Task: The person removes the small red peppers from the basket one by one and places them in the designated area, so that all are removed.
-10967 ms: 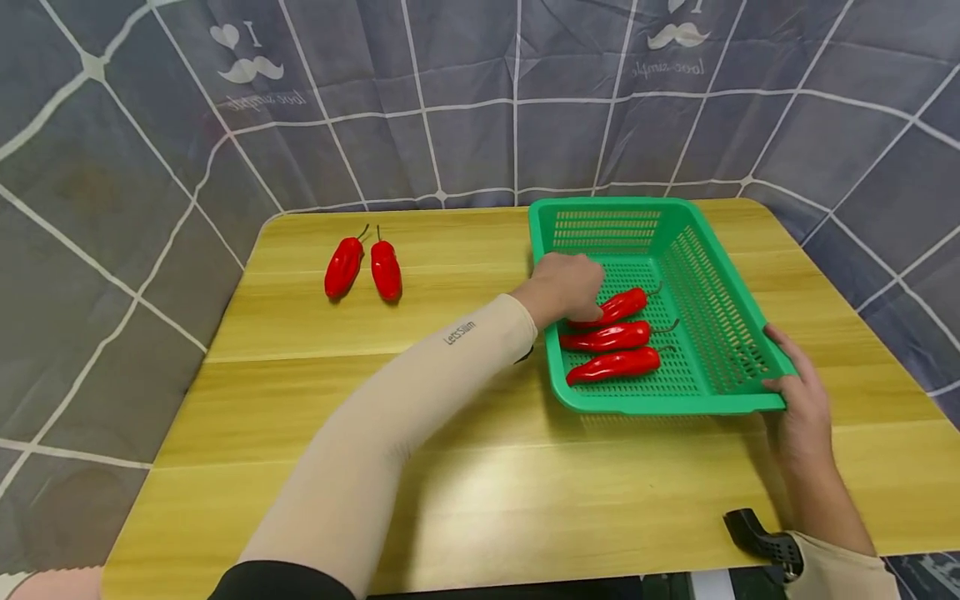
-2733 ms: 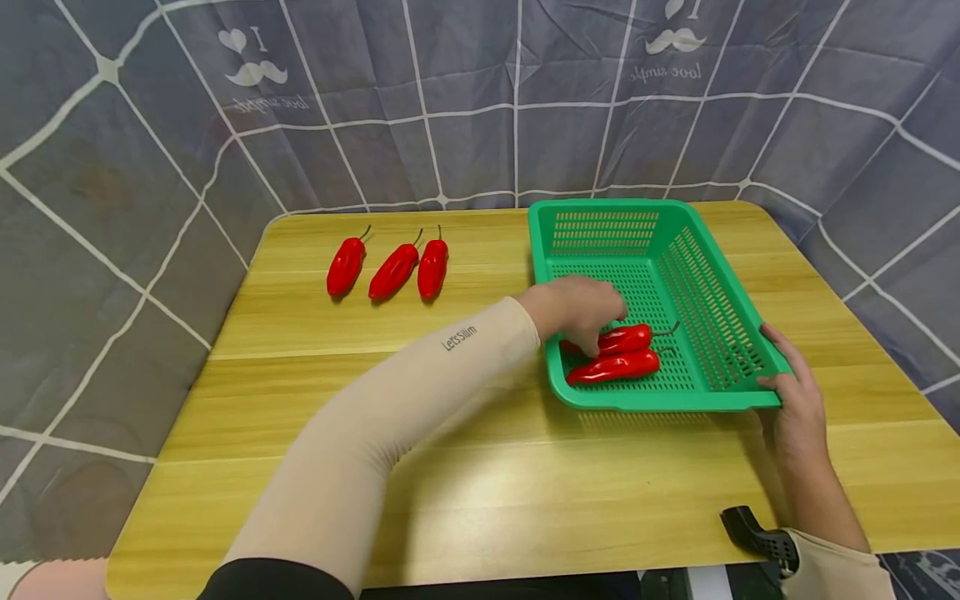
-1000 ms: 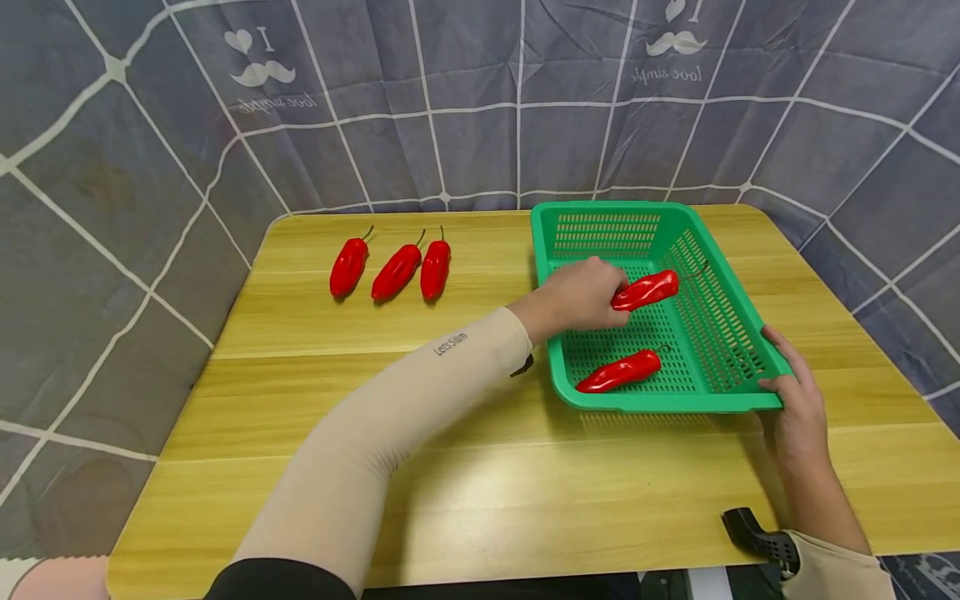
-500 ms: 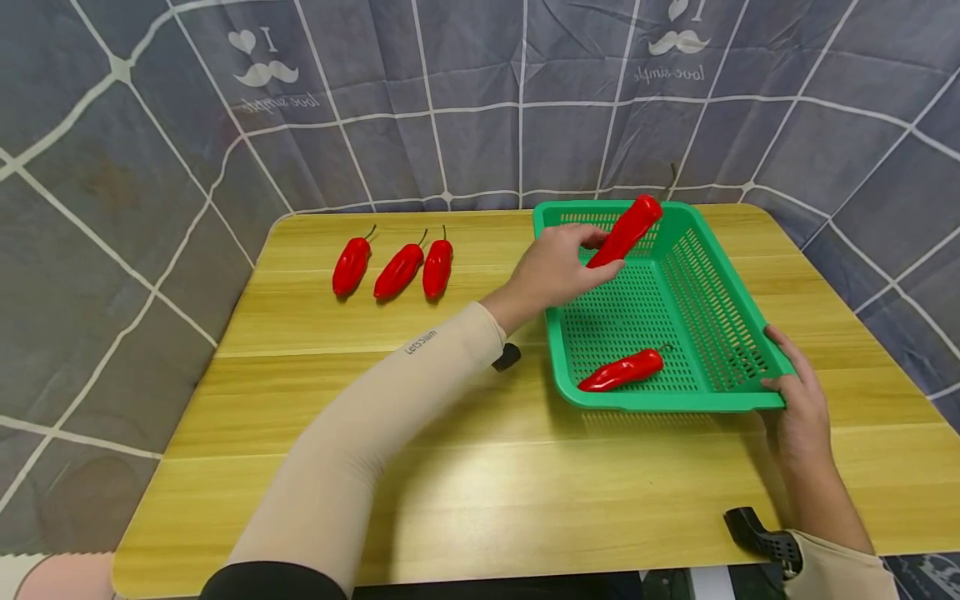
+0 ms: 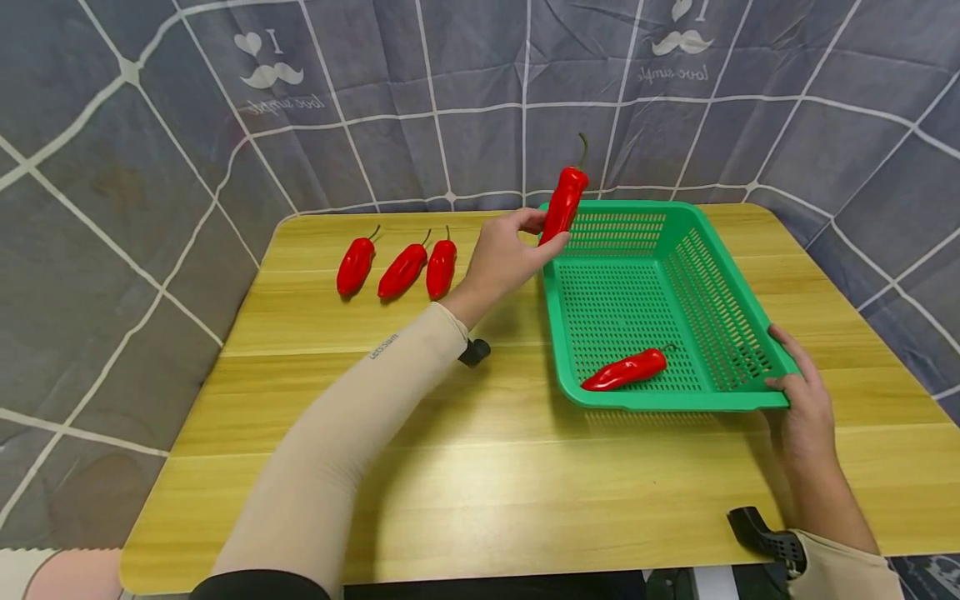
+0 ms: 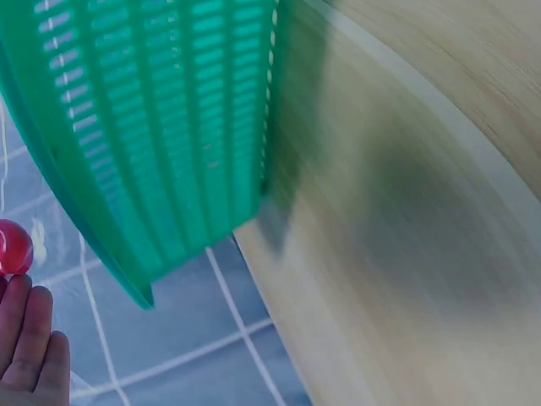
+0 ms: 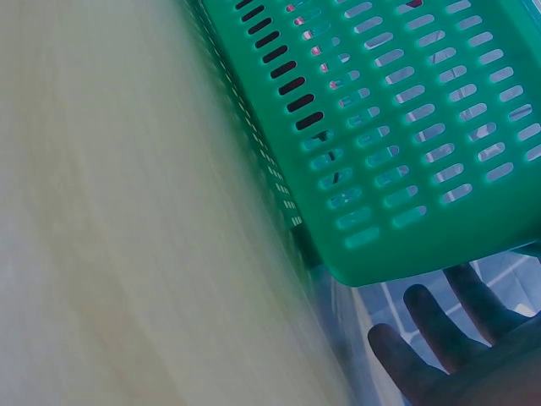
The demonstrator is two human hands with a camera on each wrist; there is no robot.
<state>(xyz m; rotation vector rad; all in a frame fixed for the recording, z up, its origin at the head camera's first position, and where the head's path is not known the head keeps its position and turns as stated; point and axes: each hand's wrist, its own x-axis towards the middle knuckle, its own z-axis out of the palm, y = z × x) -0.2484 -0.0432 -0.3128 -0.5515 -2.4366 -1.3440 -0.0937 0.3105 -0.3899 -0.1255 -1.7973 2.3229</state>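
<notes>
In the head view my left hand (image 5: 504,257) pinches a red chili pepper (image 5: 564,204) between thumb and fingers, stem up, at the left rim of a green plastic basket (image 5: 720,402). The left wrist view catches only the rounded tip of that pepper (image 6: 13,248) above the fingers of my left hand (image 6: 32,342). My right hand (image 5: 804,408) grips the basket's near right corner, thumb over the rim. A second red pepper (image 5: 626,370) lies inside the basket near its front wall. Several fingers (image 7: 435,334) of the right hand show under the basket in the right wrist view.
Three red peppers (image 5: 403,271) lie in a row at the back left of the wooden table (image 5: 525,500), stems pointing back. A grey curtain (image 5: 480,83) with white lines hangs behind and on both sides.
Three peppers now lie on the table, up from two. The left hand has lifted another pepper out of the basket and carried it left and up. The right hand stays at the corner.
</notes>
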